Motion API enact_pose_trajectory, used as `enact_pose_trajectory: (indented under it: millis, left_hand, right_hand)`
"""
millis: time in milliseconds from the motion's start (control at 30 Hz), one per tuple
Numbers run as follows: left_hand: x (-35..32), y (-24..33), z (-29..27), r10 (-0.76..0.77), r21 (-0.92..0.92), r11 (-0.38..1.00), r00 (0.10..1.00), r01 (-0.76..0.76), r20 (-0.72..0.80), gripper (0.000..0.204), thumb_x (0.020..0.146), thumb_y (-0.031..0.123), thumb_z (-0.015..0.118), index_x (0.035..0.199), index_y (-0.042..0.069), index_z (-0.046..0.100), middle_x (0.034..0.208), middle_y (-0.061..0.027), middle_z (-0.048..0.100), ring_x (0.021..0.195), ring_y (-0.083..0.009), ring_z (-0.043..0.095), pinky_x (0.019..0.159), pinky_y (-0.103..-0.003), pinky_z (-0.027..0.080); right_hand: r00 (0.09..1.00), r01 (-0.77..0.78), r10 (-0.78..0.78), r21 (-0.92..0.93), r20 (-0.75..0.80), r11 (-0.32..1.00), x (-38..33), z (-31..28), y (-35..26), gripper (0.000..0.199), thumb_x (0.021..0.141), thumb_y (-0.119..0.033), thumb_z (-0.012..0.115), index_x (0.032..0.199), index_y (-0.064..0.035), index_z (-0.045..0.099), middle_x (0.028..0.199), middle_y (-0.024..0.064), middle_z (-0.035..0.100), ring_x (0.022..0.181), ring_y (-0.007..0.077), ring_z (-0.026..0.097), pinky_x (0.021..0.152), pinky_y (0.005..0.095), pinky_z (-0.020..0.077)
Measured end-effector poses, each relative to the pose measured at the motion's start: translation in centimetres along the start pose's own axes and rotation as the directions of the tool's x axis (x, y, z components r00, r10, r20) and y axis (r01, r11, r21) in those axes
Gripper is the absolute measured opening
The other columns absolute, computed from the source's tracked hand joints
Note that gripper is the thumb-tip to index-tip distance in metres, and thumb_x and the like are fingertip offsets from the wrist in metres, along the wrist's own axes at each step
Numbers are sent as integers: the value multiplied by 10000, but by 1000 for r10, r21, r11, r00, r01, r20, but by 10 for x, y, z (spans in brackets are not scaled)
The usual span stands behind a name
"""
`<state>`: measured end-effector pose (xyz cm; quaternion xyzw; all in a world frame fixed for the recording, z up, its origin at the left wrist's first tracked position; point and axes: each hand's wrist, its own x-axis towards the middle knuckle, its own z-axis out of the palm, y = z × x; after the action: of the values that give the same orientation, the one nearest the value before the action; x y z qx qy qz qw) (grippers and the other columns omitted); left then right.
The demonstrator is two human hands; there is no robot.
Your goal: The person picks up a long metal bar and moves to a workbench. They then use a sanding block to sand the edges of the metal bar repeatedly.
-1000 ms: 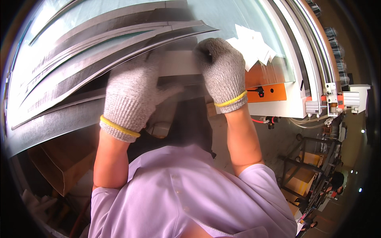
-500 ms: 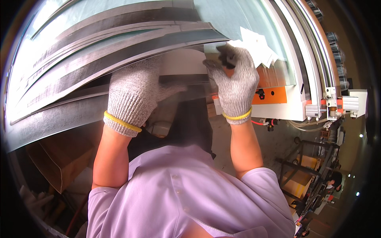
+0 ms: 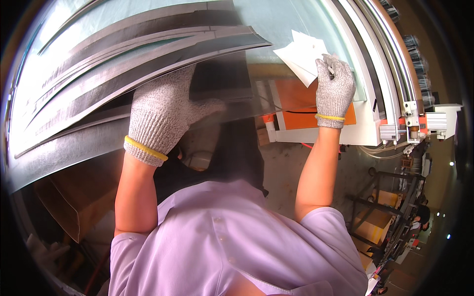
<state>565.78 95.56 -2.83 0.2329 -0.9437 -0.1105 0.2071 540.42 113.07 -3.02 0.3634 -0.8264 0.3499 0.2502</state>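
My left hand [image 3: 165, 116], in a grey knit glove with a yellow cuff, grips the near edge of a stack of thin grey sheets [image 3: 123, 64] that curve across the teal table top. Its fingers slip under the upper sheets and its thumb lies on the lower sheet. My right hand [image 3: 335, 86], gloved the same way, reaches up to the right. There its fingertips pinch the edge of some white paper sheets [image 3: 298, 52] lying on the table beside the stack.
A white machine frame with an orange panel [image 3: 301, 106] and aluminium rails [image 3: 395, 64] runs along the table's right side. A brown cardboard box [image 3: 69, 197] stands at lower left. Metal racks with yellow boxes [image 3: 380, 222] and a distant person are at lower right.
My right hand has left the middle of the grey stack and moved right to the white paper sheets. My left hand stays on the stack's edge, and the view has shifted.
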Motion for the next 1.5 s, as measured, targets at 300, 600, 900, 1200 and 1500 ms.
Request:
enact_pose_trajectory:
  millis: [300, 600, 900, 1200, 1500]
  left_hand:
    - [1, 1, -2, -74, -78, 994, 996, 78, 53, 806, 769, 496, 815, 1426, 107, 558, 1362, -194, 610, 1254, -390, 581, 1059, -456, 470]
    - [1, 0, -4, -56, -67, 996, 998, 58, 42, 817, 757, 495, 825, 1420, 99, 560, 1362, -191, 611, 1258, -394, 578, 1063, -456, 466]
    - [4, -2, -3, -95, -107, 989, 994, 99, 45, 815, 761, 498, 822, 1421, 99, 559, 1372, -192, 604, 1268, -391, 570, 1062, -453, 464]
    - [1, 2, -6, -43, -67, 997, 999, 43, -6, 762, 783, 475, 812, 1395, 87, 578, 1356, -190, 618, 1262, -396, 574, 1041, -452, 475]
    - [-12, 36, -11, 347, -102, 896, 827, -431, -443, 285, 771, 80, 766, 1044, 9, 727, 968, -131, 727, 937, -333, 701, 882, -427, 548]
  right_hand:
    - [880, 157, -343, 478, 330, 864, -20, -8, -50, 323, 772, -40, 804, 1087, 4, 750, 1123, 131, 718, 1069, 246, 686, 932, 367, 540]
    - [787, 341, -526, 483, 323, 807, -17, 0, -57, 291, 744, -60, 818, 1020, 7, 756, 1087, 177, 710, 1004, 312, 698, 877, 393, 566]
    - [660, 702, -735, 219, 155, 677, -20, 0, -72, 231, 746, -130, 746, 964, -60, 714, 951, 94, 653, 893, 302, 625, 829, 436, 510]
    - [828, 427, -542, 467, 143, 775, -11, 7, -86, 120, 711, -53, 715, 819, -69, 664, 815, 102, 613, 780, 339, 603, 731, 434, 499]
    - [922, 349, -380, 602, -81, 718, 1, 17, -103, 143, 756, 23, 737, 876, -39, 689, 800, 105, 634, 746, 293, 634, 693, 376, 518]
